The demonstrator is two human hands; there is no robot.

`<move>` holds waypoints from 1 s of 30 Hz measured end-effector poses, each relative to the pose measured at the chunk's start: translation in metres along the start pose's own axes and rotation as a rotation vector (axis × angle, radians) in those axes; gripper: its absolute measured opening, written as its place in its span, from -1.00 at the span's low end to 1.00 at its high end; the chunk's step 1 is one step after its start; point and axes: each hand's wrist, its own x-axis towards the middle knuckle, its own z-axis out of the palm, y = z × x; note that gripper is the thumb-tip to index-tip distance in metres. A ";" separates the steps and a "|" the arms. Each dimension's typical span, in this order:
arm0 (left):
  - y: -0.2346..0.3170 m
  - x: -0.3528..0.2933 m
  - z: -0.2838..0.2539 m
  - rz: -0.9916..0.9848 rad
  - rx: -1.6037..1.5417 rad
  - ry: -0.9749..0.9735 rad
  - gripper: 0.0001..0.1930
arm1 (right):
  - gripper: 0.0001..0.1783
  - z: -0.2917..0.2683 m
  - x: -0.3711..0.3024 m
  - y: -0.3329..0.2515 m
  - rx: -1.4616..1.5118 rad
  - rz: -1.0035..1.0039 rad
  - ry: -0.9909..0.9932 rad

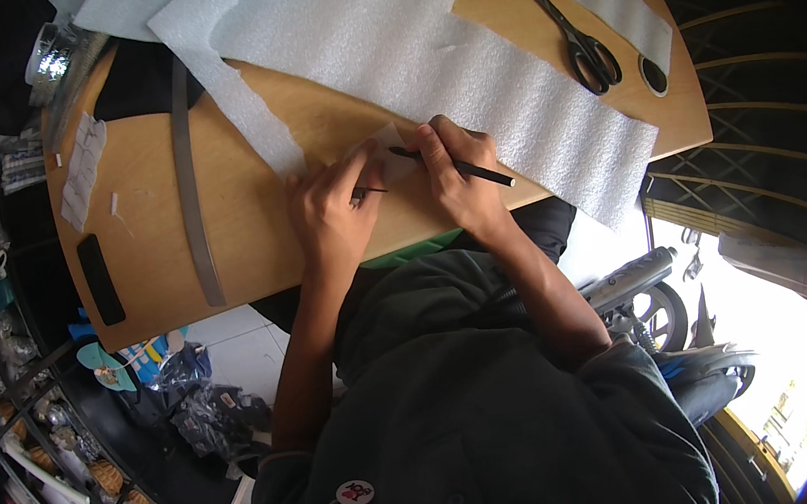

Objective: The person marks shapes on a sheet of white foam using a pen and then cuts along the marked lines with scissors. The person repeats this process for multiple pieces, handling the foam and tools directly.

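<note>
Black pen (487, 176) over a small pale piece (397, 163), both hands in close

So the pale piece lies on the table (148, 238) between the 2 hands, near the front edge and partly covered by fingers. Right hand (459, 170) grips the pen, tip pointing left over the piece. Can't tell if it's touching. Left hand (330, 211) is curled beside it with a thin dark item (369, 191) poking out; can't tell what that is, or if it's actually pinched.

Looks like a marking step to me. I'd say the next move calls for the piece pinned flat and a steady pen.

What could get in the way: 1 white foam strip (250, 110) runs right up to the left hand, and the big foam sheet (536, 100) crowds the right one. Farther out: black scissors (591, 58) and a dark-rimmed ring (653, 76) to the right, a metal ruler (191, 187), a creased paper scrap (83, 172) and a flat black case (101, 279) to the left.
</note>
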 end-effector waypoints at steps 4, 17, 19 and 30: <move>0.000 -0.001 0.000 0.003 0.002 -0.002 -0.76 | -0.65 -0.001 -0.002 -0.006 -0.004 0.048 0.072; -0.001 -0.001 0.001 0.013 0.027 -0.003 -0.78 | -0.66 0.002 -0.003 -0.001 0.014 0.036 0.137; 0.000 -0.001 0.001 0.004 0.030 -0.009 -0.78 | -0.64 0.000 -0.004 -0.004 0.002 0.033 0.162; -0.009 -0.016 -0.019 -0.012 -0.158 0.018 -0.80 | -0.67 -0.009 -0.007 0.002 0.142 -0.066 0.012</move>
